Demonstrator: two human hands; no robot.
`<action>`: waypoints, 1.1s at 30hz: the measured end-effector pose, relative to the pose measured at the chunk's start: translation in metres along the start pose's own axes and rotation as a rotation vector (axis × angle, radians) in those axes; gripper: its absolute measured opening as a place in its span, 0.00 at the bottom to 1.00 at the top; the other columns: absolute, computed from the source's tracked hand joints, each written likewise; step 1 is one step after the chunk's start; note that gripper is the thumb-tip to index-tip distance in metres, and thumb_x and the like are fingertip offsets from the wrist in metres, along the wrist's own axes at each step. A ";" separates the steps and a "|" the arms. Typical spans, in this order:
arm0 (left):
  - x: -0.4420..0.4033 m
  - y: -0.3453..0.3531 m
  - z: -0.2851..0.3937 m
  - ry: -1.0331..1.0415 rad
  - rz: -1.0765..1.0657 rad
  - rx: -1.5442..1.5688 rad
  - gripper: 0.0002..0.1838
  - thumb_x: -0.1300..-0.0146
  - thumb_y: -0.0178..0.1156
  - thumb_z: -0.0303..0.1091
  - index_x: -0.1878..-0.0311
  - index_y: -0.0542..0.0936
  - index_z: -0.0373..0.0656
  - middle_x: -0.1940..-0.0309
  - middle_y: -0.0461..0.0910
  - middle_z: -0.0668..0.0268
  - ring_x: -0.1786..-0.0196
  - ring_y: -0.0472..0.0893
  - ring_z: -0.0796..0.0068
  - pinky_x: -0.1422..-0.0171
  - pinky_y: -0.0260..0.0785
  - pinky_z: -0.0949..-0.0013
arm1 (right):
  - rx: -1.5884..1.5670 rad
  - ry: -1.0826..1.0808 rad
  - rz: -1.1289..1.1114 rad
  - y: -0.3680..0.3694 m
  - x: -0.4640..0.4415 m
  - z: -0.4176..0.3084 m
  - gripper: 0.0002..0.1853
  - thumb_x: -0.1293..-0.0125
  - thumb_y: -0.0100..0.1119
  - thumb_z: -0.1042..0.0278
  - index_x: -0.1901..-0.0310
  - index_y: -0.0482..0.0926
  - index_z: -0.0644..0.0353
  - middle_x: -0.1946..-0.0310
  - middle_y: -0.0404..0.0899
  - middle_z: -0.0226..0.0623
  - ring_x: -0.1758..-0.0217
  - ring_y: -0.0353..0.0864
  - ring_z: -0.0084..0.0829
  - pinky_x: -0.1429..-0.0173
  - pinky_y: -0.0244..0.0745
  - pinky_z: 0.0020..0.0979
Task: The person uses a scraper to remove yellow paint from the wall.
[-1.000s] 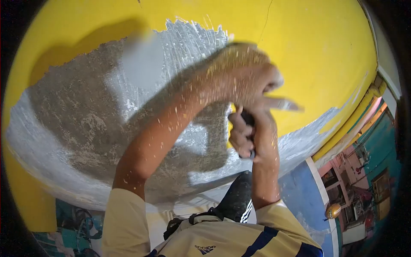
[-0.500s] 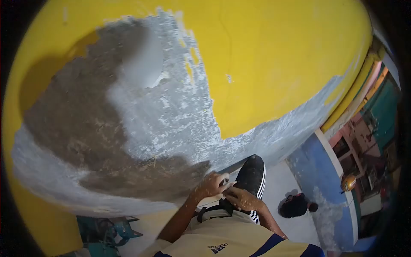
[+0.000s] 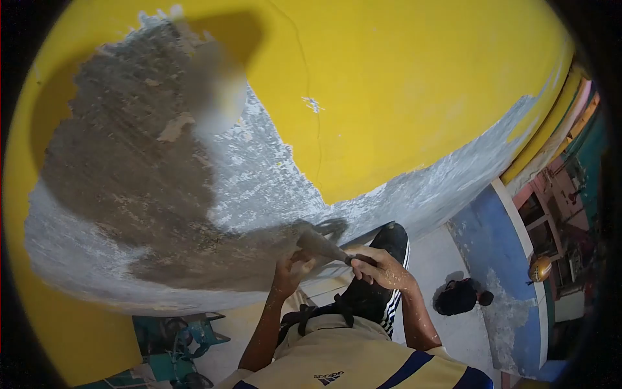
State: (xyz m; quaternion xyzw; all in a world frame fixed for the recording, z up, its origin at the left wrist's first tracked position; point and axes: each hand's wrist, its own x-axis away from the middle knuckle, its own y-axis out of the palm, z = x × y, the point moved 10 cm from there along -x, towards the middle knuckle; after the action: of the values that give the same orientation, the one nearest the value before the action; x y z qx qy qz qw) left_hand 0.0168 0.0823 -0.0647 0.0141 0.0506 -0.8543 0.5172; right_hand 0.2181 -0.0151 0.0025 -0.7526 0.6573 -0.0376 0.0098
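Yellow paint is spread over most of the tall wall (image 3: 414,97), which is bent into a curve by the camera's lens and crossed by a thin crack (image 3: 301,52). On its left side a large grey patch (image 3: 259,168) is laid bare, edged raggedly by the paint; much of the patch is covered by a darker brown-grey tone, and a bare strip is carried on to the right along the wall's lower part. At the right, a low blue wall (image 3: 483,240) is seen beyond the pale floor (image 3: 424,272), with a round yellow object (image 3: 540,268) near its edge. On the floor a dark shape (image 3: 457,297) is seen, too small to be told clearly.

A scraper (image 3: 322,247) is held in front of the wearer's body, near the foot of the wall. Its handle is gripped by the right hand (image 3: 383,268), with the fingers closed around it, and its blade is pointed up and to the left. The left hand (image 3: 293,271) is held just beside the blade, its fingers loosely bent; whether the blade is touched, or anything is pinched, cannot be told. Both forearms are flecked with pale specks. Black trousers (image 3: 372,292) with white stripes are worn below a beige shirt (image 3: 311,363).
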 end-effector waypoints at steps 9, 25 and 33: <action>-0.049 0.069 0.055 0.012 0.027 0.093 0.14 0.23 0.57 0.36 0.48 0.79 0.33 0.57 0.86 0.61 0.52 0.83 0.74 0.43 0.74 0.68 | -0.384 -0.025 0.242 0.010 -0.016 0.051 0.16 0.19 0.51 0.63 0.39 0.77 0.62 0.77 0.69 0.22 0.80 0.62 0.13 0.77 0.56 0.21; -0.054 0.072 0.044 0.009 0.114 -0.063 0.14 0.23 0.58 0.35 0.55 0.83 0.31 0.66 0.87 0.63 0.63 0.84 0.81 0.58 0.76 0.73 | -0.509 -0.066 0.277 -0.001 -0.036 0.099 0.15 0.21 0.54 0.65 0.38 0.77 0.60 0.72 0.73 0.25 0.80 0.64 0.14 0.79 0.57 0.20; -0.057 0.067 0.045 0.024 0.118 -0.122 0.13 0.25 0.61 0.36 0.55 0.84 0.34 0.64 0.86 0.66 0.64 0.84 0.82 0.59 0.80 0.73 | -0.479 -0.043 0.293 -0.004 -0.034 0.079 0.13 0.22 0.56 0.67 0.42 0.78 0.63 0.78 0.71 0.24 0.82 0.62 0.14 0.80 0.55 0.21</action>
State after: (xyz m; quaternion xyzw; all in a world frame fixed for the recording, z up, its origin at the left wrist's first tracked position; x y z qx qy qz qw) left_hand 0.1040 0.0974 -0.0207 -0.0044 0.1080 -0.8173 0.5660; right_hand 0.2232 0.0166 -0.0777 -0.6308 0.7491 0.1368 -0.1491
